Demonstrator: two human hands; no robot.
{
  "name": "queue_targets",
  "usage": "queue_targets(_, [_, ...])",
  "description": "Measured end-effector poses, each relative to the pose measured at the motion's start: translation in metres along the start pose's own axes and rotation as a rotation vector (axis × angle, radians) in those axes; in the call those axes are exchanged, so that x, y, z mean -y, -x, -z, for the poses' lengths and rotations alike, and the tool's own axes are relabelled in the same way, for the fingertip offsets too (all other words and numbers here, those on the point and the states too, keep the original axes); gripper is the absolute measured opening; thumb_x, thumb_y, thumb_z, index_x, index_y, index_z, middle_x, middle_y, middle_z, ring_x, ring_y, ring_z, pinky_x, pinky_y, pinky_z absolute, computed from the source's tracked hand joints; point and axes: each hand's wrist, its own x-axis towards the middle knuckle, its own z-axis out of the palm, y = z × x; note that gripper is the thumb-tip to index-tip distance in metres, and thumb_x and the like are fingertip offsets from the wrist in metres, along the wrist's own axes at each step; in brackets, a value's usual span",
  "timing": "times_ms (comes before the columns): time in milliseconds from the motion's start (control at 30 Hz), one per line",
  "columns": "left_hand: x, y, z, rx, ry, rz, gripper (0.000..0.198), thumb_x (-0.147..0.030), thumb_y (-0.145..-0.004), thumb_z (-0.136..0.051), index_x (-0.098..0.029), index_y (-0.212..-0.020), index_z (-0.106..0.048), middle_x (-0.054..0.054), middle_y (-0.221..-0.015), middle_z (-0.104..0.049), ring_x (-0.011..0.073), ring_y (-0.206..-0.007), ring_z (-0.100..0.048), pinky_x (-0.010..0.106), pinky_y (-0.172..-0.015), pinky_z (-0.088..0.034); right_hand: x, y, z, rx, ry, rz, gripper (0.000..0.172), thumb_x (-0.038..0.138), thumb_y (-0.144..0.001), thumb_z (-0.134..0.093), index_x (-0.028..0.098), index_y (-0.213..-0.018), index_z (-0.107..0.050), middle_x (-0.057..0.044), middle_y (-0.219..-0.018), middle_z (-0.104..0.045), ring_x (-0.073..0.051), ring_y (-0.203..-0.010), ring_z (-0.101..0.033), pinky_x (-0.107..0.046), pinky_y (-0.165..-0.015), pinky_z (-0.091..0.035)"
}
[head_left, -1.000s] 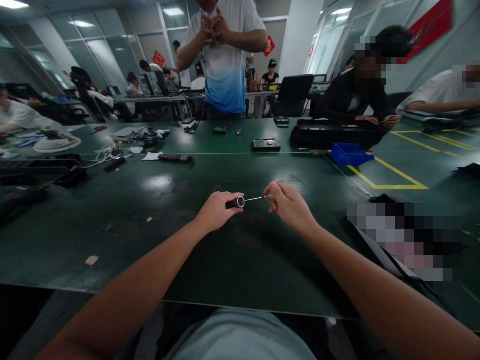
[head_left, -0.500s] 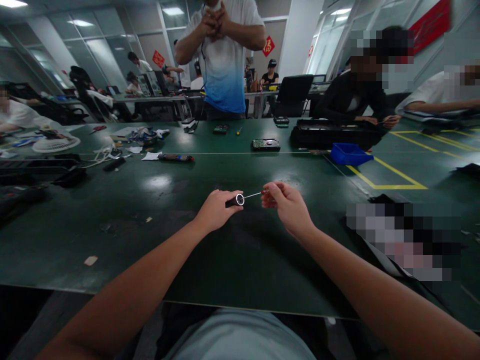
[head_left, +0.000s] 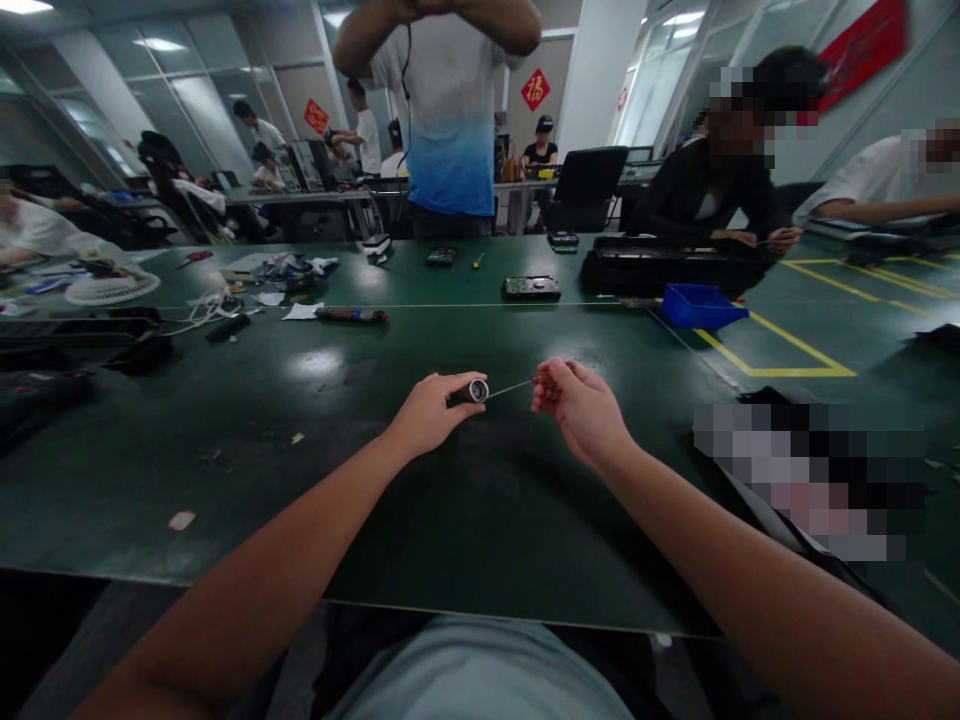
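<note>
Holding a dark tube (head_left: pixel 473 391) above the worktop (head_left: pixel 517 540), the left hand (head_left: pixel 426 415) is pinching it between thumb and fingers, while the right hand (head_left: pixel 583 408) is gripping a thin-shafted tool (head_left: pixel 511 388) aimed at its end; bracing the tube and guiding the shaft gently is looking wisest. The tube is showing a pale ring around a dark recess, tip contact being too small to tell.

A pale grey-blue, softly creased cloth top (head_left: pixel 480 675) fills the frame's bottom centre; the left forearm (head_left: pixel 300 520), right forearm (head_left: pixel 705 525), left hand (head_left: pixel 427 415) and right hand (head_left: pixel 589 412) are bare.
</note>
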Motion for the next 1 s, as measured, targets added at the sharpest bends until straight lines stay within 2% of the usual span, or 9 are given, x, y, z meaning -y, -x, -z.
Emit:
queue_targets(167, [-0.002, 0.003, 0.000, 0.003, -0.015, 0.005, 0.042, -0.032, -0.088, -0.070, -0.029, -0.129, -0.063, 0.003, -0.127, -0.069, 0.0255, -0.118, -0.062, 0.054, -0.117, -0.025, -0.003, 0.003, 0.001, -0.011, 0.146, 0.152, 0.026, 0.048, -0.090, -0.058, 0.022, -0.090, -0.058, -0.001, -0.077, -0.061, -0.014, -0.065, -0.058, -0.031, -0.063, -0.052])
queue_targets(333, [-0.004, 0.003, -0.001, 0.018, -0.036, -0.008, 0.038, -0.032, -0.086, -0.073, -0.026, -0.122, -0.066, 0.004, -0.123, -0.071, 0.0253, -0.114, -0.063, 0.052, -0.114, -0.030, -0.001, 0.007, 0.001, 0.021, 0.275, 0.245, 0.028, 0.049, -0.093, -0.054, 0.021, -0.093, -0.058, -0.001, -0.079, -0.062, -0.015, -0.068, -0.060, -0.032, -0.065, -0.052])
queue_targets(533, [-0.003, 0.003, -0.001, 0.041, 0.024, 0.010, 0.043, -0.029, -0.082, -0.077, -0.021, -0.122, -0.066, 0.006, -0.118, -0.070, 0.0240, -0.109, -0.063, 0.041, -0.099, -0.045, 0.005, 0.014, -0.004, 0.050, 0.330, 0.268, 0.026, 0.046, -0.093, -0.054, 0.020, -0.093, -0.059, -0.002, -0.078, -0.064, -0.016, -0.067, -0.062, -0.034, -0.067, -0.052])
queue_targets(767, [-0.001, 0.004, -0.006, 0.089, 0.080, -0.025, 0.022, -0.027, -0.087, -0.069, -0.020, -0.107, -0.064, 0.004, -0.107, -0.066, 0.0219, -0.101, -0.061, 0.037, -0.093, -0.046, 0.006, 0.015, -0.004, 0.057, 0.386, 0.303, 0.025, 0.045, -0.095, -0.053, 0.020, -0.094, -0.060, -0.003, -0.078, -0.067, -0.016, -0.068, -0.064, -0.034, -0.068, -0.053])
queue_targets(1000, [-0.005, 0.006, -0.006, 0.154, 0.097, 0.057, 0.019, -0.031, -0.092, -0.060, -0.022, -0.109, -0.056, 0.002, -0.095, -0.066, 0.0206, -0.086, -0.062, 0.035, -0.080, -0.047, 0.008, 0.017, -0.006, 0.033, 0.427, 0.306, 0.025, 0.045, -0.094, -0.053, 0.020, -0.094, -0.059, -0.003, -0.078, -0.068, -0.016, -0.067, -0.065, -0.034, -0.067, -0.054])
